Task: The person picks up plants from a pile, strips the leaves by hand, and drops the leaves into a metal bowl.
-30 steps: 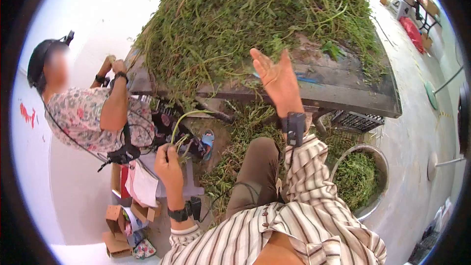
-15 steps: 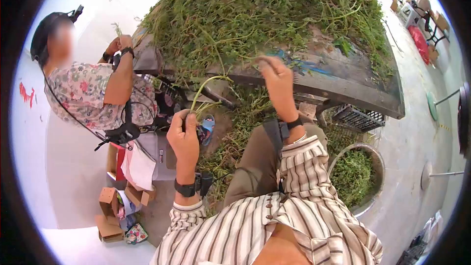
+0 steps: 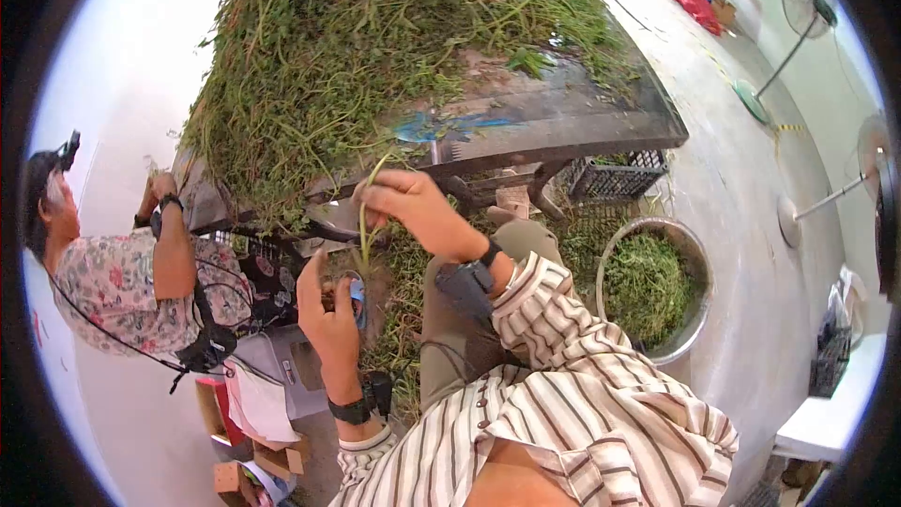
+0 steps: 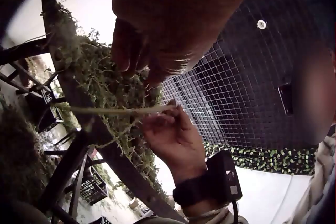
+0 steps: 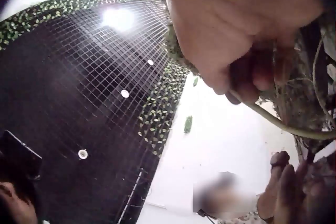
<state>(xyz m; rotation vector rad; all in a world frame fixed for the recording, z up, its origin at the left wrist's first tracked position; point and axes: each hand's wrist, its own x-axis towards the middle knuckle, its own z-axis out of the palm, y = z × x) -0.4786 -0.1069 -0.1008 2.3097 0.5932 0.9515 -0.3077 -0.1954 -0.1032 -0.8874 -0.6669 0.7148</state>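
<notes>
Between thumb and fingers my right hand (image 3: 420,214) pinches a long pale-green stem (image 3: 364,230), near the table's front edge. Just below and to its left is my left hand (image 3: 330,327), thumb and forefinger apart, with no stem seen between them. In the left wrist view the stem (image 4: 115,111) runs sideways from my right hand (image 4: 176,142), under my left hand (image 4: 165,19). The right wrist view shows the stem (image 5: 281,125) curving from the curled fingers of my right hand (image 5: 236,29), with my left hand (image 5: 287,192) lower down. Tangled greens (image 3: 375,47) cover much of the table.
A person in a floral top (image 3: 122,286) works at the left. A metal basin (image 3: 702,305) of greens stands on the floor at the right, near a black crate (image 3: 615,178). Cardboard boxes (image 3: 230,479) lie at lower left; a fan (image 3: 807,0) stands at upper right.
My right hand has moved left from over the table edge and now grips the stem. My left hand, which pinched it before, has let go and parted its fingers. The head view has shifted.
</notes>
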